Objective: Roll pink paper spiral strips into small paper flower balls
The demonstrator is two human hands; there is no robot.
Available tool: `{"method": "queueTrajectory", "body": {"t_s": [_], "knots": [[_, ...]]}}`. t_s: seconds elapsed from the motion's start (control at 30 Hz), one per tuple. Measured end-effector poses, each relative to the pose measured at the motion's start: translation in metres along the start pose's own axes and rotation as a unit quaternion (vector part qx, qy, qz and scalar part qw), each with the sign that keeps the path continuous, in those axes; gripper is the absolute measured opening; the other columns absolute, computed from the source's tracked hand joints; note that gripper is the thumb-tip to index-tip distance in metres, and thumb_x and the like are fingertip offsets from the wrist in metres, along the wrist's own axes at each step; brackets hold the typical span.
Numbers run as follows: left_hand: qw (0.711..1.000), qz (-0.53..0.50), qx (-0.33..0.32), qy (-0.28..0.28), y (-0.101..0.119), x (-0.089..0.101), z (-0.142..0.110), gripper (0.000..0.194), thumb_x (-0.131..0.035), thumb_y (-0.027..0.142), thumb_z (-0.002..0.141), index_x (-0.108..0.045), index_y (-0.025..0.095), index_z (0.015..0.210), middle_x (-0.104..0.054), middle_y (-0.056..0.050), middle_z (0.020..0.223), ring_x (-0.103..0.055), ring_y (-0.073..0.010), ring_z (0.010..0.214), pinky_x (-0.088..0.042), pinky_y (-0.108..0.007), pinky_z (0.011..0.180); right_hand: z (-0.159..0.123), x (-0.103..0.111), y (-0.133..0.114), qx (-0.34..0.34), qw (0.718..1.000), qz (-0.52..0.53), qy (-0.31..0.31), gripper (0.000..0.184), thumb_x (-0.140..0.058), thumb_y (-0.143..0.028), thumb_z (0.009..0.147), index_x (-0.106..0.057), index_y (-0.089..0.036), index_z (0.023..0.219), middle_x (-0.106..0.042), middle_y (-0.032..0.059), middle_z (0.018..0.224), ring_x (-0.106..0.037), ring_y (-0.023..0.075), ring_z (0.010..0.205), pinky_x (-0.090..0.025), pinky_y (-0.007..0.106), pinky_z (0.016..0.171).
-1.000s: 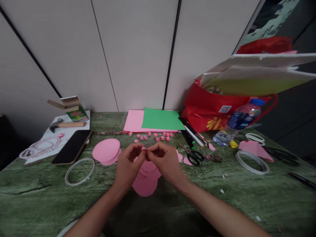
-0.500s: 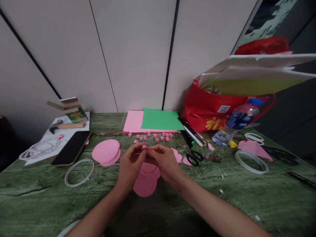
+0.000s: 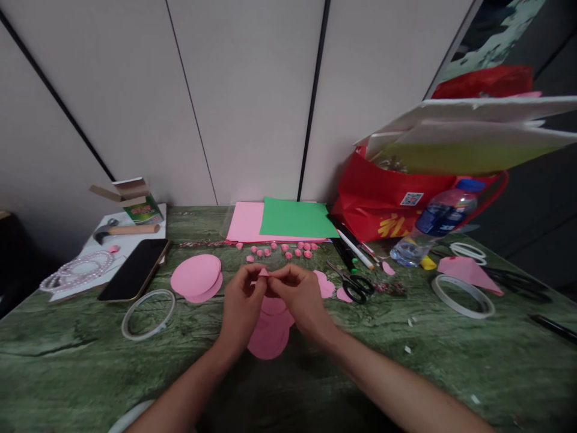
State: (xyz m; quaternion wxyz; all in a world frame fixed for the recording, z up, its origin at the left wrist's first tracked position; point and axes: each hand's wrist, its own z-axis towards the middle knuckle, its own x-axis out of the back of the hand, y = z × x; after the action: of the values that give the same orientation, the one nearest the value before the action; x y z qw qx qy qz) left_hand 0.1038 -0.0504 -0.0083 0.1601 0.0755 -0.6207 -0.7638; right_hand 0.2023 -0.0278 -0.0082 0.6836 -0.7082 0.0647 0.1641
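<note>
Between my two hands is a small piece of pink paper [image 3: 264, 273], pinched by the fingertips and partly hidden by them. My left hand [image 3: 242, 300] is closed on its left side, and my right hand [image 3: 301, 293] pinches it from the right. Beneath the hands lie pink paper cut-outs [image 3: 269, 340] with rounded edges. A row of small rolled pink paper pieces [image 3: 285, 248] sits just beyond the fingers. To the left rests a stack of pink paper circles [image 3: 196, 276]. Black-handled scissors [image 3: 356, 285] lie right of my right hand.
Left are a phone [image 3: 134, 269], a tape roll [image 3: 148, 314], a hammer [image 3: 130, 229] and a bead string [image 3: 79, 272]. Green paper [image 3: 297, 219] lies at the back. On the right stand a red bag [image 3: 360, 198] and a tilted bottle [image 3: 435, 222], near another tape roll [image 3: 463, 296].
The pink paper between my fingertips has turned slightly and now shows a pointed top. My hands stay in nearly the same place; the whole view has shifted a little.
</note>
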Motion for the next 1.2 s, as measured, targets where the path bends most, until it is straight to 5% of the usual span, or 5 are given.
{"method": "queueTrajectory", "body": {"t_s": [0.1, 0.37, 0.67, 0.87, 1.2], "knots": [[0.998, -0.047, 0.03, 0.003, -0.002, -0.002, -0.001, 0.013, -0.056, 0.025, 0.074, -0.058, 0.016, 0.083, -0.061, -0.002, 0.08, -0.059, -0.0146, 0.076, -0.049, -0.026, 0.067, 0.0, 0.0, 0.001, 0.025, 0.999, -0.03, 0.0, 0.005, -0.067, -0.018, 0.057, -0.062, -0.016, 0.059, -0.063, -0.0014, 0.055, -0.06, 0.0134, 0.054, -0.052, 0.029, 0.059], [0.984, -0.143, 0.106, -0.031, -0.005, -0.007, -0.004, 0.031, -0.06, 0.028, 0.072, -0.057, 0.015, 0.1, -0.064, -0.008, 0.096, -0.06, -0.0199, 0.092, -0.048, -0.032, 0.076, 0.002, -0.002, -0.006, -0.12, 0.983, 0.141, 0.02, 0.014, -0.072, -0.019, 0.049, -0.06, -0.014, 0.054, -0.064, -0.0013, 0.054, -0.06, 0.0121, 0.051, -0.053, 0.029, 0.058], [0.999, 0.021, -0.038, -0.016, 0.0, 0.003, 0.003, 0.026, -0.058, 0.022, 0.073, -0.06, 0.018, 0.098, -0.066, -0.004, 0.086, -0.063, -0.0163, 0.08, -0.051, -0.029, 0.071, 0.002, 0.002, -0.004, -0.095, 0.992, 0.085, 0.0, 0.017, -0.073, -0.023, 0.052, -0.059, -0.015, 0.057, -0.064, -0.0015, 0.054, -0.061, 0.0117, 0.05, -0.052, 0.026, 0.053], [0.967, 0.172, -0.181, -0.045, 0.0, 0.01, 0.007, 0.024, -0.054, 0.011, 0.071, -0.065, 0.02, 0.09, -0.066, -0.005, 0.085, -0.061, -0.0175, 0.079, -0.05, -0.032, 0.073, 0.003, 0.003, 0.001, -0.087, 0.993, 0.083, -0.009, 0.016, -0.071, -0.023, 0.053, -0.058, -0.015, 0.058, -0.064, -0.0016, 0.054, -0.06, 0.0112, 0.049, -0.053, 0.027, 0.053], [0.985, 0.101, -0.137, -0.04, 0.005, 0.013, 0.008, 0.016, -0.058, 0.015, 0.072, -0.07, 0.019, 0.082, -0.066, -0.003, 0.076, -0.061, -0.0147, 0.07, -0.05, -0.025, 0.061, 0.007, 0.009, -0.006, 0.042, 0.99, -0.115, -0.063, 0.006, -0.062, -0.02, 0.066, -0.061, -0.014, 0.065, -0.06, -0.001, 0.053, -0.057, 0.0106, 0.049, -0.048, 0.024, 0.052]]}}
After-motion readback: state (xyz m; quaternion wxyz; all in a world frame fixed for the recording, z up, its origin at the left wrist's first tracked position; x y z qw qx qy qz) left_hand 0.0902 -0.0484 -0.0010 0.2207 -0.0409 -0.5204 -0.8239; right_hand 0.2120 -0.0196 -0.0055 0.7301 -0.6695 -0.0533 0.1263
